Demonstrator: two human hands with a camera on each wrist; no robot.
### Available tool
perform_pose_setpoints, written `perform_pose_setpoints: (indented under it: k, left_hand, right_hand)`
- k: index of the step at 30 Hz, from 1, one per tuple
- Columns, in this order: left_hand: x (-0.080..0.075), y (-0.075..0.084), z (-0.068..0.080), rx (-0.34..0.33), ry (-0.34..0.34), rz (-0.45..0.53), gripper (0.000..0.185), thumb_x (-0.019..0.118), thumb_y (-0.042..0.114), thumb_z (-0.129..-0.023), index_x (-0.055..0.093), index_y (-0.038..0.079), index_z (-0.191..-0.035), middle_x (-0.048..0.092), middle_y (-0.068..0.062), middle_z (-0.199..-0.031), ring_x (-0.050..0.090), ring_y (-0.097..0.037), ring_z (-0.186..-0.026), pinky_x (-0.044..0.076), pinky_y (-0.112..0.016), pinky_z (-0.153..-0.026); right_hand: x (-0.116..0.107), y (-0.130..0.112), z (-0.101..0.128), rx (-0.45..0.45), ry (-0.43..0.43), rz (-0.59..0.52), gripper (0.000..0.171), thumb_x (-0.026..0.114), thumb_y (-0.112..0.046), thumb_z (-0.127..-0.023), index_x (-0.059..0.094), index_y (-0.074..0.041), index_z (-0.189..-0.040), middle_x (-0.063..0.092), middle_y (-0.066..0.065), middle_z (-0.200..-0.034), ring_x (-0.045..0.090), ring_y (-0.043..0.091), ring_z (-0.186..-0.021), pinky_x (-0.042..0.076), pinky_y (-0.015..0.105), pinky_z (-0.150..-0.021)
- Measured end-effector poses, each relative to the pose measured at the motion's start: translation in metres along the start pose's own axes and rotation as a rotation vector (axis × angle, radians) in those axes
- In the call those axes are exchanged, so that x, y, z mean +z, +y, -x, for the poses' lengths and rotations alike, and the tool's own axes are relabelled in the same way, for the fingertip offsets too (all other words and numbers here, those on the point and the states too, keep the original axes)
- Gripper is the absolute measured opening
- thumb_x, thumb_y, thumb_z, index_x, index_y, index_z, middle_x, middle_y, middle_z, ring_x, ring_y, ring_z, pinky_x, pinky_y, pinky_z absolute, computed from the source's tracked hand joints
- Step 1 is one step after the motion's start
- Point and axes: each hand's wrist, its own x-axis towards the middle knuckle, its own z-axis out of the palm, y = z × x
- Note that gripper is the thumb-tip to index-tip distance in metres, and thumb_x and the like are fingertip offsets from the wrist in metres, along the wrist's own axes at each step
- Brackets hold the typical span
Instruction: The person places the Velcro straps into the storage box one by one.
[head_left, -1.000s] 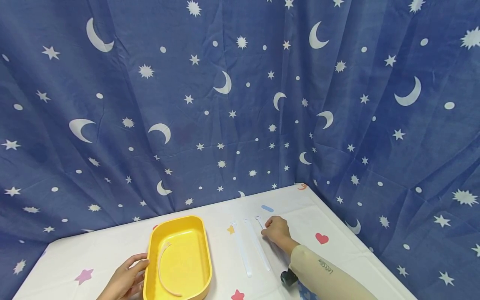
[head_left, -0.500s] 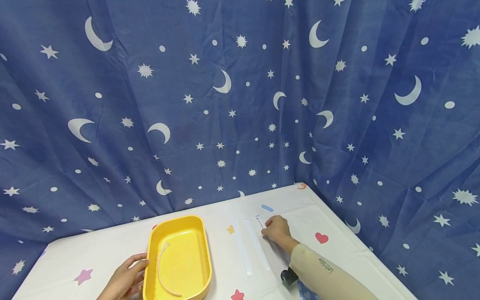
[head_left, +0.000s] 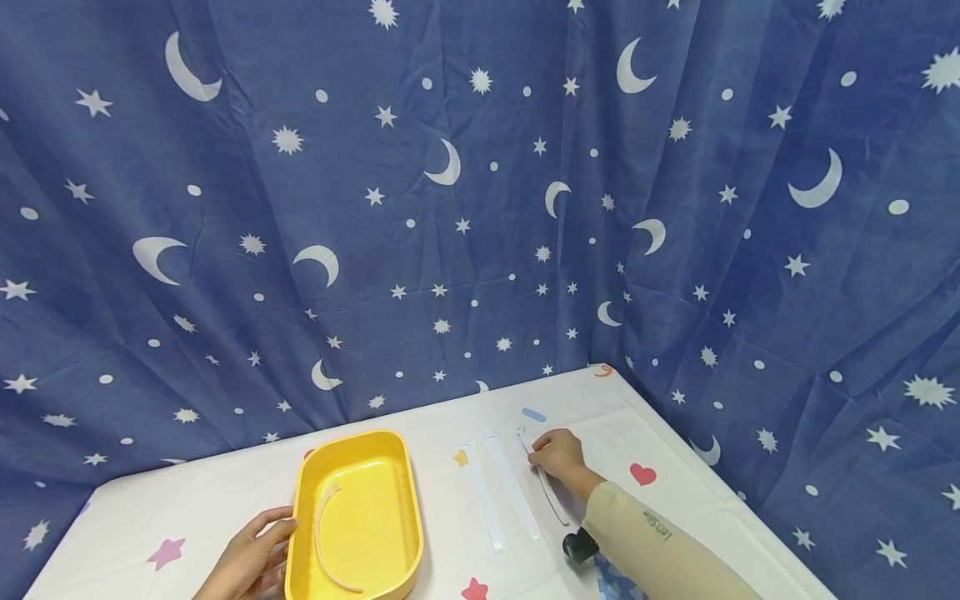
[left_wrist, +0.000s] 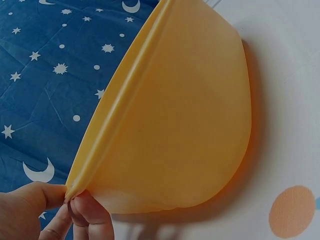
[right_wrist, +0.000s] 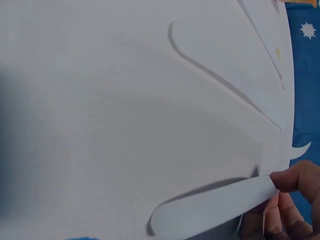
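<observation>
Yellow tray (head_left: pixel 356 517) sits nearest me on the bench (head_left: pixel 660 454), my left hand (head_left: pixel 251 562) pinching its rim. Farther off, my right hand (head_left: pixel 557 454) pinches the rightmost white strip (head_left: pixel 551 496), now lifted off the bench beside two flat strips (head_left: pixel 498 496).

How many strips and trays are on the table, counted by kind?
White strips on the table: 3, the right hand pinching one
Pale strip in the tray: 1
Yellow tray: 1, gripped by the left hand
Total: 5
</observation>
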Motion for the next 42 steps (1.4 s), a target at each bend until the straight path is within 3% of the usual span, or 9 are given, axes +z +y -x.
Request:
perform_pose_setpoints:
  k: [7, 21, 35, 42]
  left_hand:
    - [-0.001, 0.000, 0.001, 0.006, 0.002, -0.007, 0.052, 0.056, 0.024, -0.099, 0.039, -0.005, -0.139, 0.068, 0.000, -0.093, 0.068, -0.013, -0.081, 0.058, -0.028, -0.067]
    - [0.000, 0.001, 0.000, -0.005, 0.002, -0.005, 0.051, 0.057, 0.025, -0.099, 0.040, -0.004, -0.139, 0.068, 0.001, -0.092, 0.068, -0.012, -0.080, 0.057, -0.027, -0.066]
    - [0.000, 0.002, 0.001, -0.004, 0.007, -0.025, 0.052, 0.057, 0.025, -0.099, 0.041, -0.004, -0.138, 0.068, 0.001, -0.091, 0.068, -0.012, -0.079, 0.057, -0.026, -0.064]
    - [0.000, 0.003, 0.002, -0.002, 0.008, -0.014, 0.050, 0.057, 0.024, -0.099, 0.042, -0.004, -0.137, 0.068, 0.001, -0.091, 0.067, -0.012, -0.078, 0.056, -0.026, -0.063]
  right_hand:
    - [-0.005, 0.004, -0.004, 0.076, -0.039, -0.109, 0.016, 0.074, -0.002, -0.072, 0.072, 0.001, -0.087, 0.065, 0.005, -0.070, 0.055, 0.010, -0.053, 0.048, 0.020, -0.048]
    - [-0.015, 0.004, -0.006, 0.281, -0.215, -0.374, 0.027, 0.074, 0.002, -0.078, 0.068, 0.005, -0.103, 0.062, 0.003, -0.070, 0.052, 0.010, -0.053, 0.045, 0.018, -0.047]
    - [-0.024, 0.000, -0.009, 0.326, -0.317, -0.459, 0.029, 0.073, 0.003, -0.080, 0.067, 0.004, -0.108, 0.068, 0.004, -0.074, 0.063, 0.010, -0.061, 0.053, 0.018, -0.052]
    - [-0.028, -0.008, -0.007, 0.338, -0.367, -0.447, 0.035, 0.074, 0.004, -0.077, 0.069, 0.001, -0.111, 0.070, 0.004, -0.078, 0.066, 0.012, -0.062, 0.057, 0.023, -0.056]
